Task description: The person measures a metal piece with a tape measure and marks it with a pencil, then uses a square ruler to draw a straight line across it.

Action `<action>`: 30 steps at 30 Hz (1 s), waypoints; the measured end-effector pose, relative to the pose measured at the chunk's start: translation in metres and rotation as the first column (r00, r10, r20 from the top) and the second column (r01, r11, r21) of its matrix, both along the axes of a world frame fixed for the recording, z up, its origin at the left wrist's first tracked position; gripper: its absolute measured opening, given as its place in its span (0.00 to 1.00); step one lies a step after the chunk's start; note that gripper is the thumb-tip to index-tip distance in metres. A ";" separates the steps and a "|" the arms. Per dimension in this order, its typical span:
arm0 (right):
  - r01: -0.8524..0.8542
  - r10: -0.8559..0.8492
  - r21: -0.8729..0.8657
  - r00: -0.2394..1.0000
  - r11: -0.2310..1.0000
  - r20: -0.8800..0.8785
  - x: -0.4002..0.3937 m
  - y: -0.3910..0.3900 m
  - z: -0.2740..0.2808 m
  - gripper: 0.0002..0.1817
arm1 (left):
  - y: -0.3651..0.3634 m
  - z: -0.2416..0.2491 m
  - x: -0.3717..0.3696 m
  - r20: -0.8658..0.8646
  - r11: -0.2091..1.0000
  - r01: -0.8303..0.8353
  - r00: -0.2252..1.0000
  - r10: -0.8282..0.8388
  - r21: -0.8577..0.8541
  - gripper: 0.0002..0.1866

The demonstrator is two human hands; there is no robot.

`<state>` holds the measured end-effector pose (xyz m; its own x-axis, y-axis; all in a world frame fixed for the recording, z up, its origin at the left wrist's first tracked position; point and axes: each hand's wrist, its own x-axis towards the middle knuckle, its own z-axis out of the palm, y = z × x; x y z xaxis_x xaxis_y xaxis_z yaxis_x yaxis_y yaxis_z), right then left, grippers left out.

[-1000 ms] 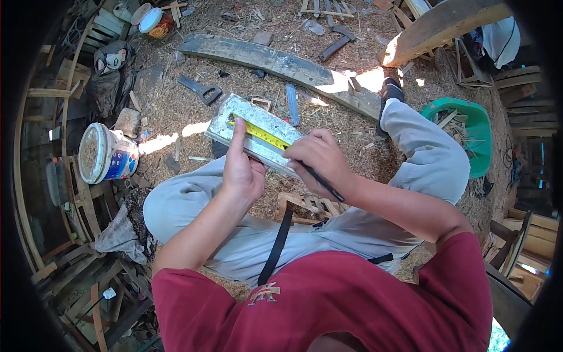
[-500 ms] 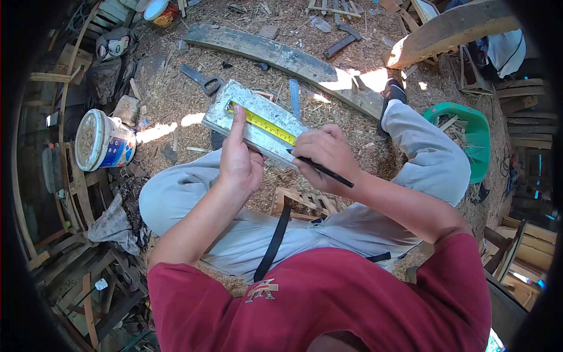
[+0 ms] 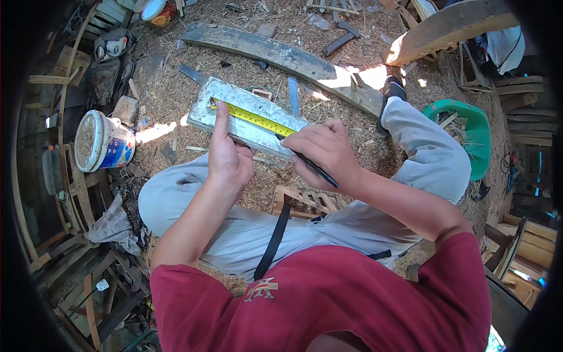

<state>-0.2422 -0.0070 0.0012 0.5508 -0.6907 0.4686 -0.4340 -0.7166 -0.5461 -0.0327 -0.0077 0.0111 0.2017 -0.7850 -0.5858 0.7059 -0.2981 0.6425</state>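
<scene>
A whitish, weathered wood block (image 3: 217, 88) is held tilted above my lap. Along its upper face lies a yellow tape measure (image 3: 252, 118), extended from near the left end towards my right hand. My left hand (image 3: 230, 154) grips the block from the near side, its thumb on the tape's left end. My right hand (image 3: 325, 154) is closed round a black pencil-like marker (image 3: 316, 168), its tip at the block near the tape's edge. Whatever lies under the right fingers is hidden.
A long curved timber (image 3: 258, 50) lies on the shavings ahead. A white bucket (image 3: 94, 141) stands left, a green tub (image 3: 478, 141) right. A blue ruler-like strip (image 3: 294, 97) lies beyond the block. A small slatted wooden frame (image 3: 302, 198) sits between my legs.
The block, tape and both hands have shifted a little left. The marker's tip has moved left along the block, and the block now covers the handle of the saw on the ground.
</scene>
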 end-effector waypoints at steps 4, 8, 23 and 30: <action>0.007 -0.008 0.029 1.000 1.000 0.025 0.000 0.001 -0.008 0.17 | 0.000 0.000 0.001 0.002 1.000 0.011 1.000 -0.011 0.002 0.31; -0.011 0.009 0.034 0.999 0.999 0.037 -0.002 0.003 -0.013 0.17 | 0.001 -0.003 0.001 0.000 1.000 0.007 1.000 -0.007 -0.005 0.31; -0.078 0.071 0.075 0.993 0.994 0.094 -0.002 0.006 -0.015 0.20 | 0.001 -0.001 0.002 0.006 1.000 0.001 1.000 -0.001 0.008 0.31; -0.121 0.118 0.053 0.991 0.991 0.060 -0.004 0.005 -0.012 0.19 | 0.001 -0.002 0.002 0.008 1.000 0.004 1.000 -0.004 0.001 0.33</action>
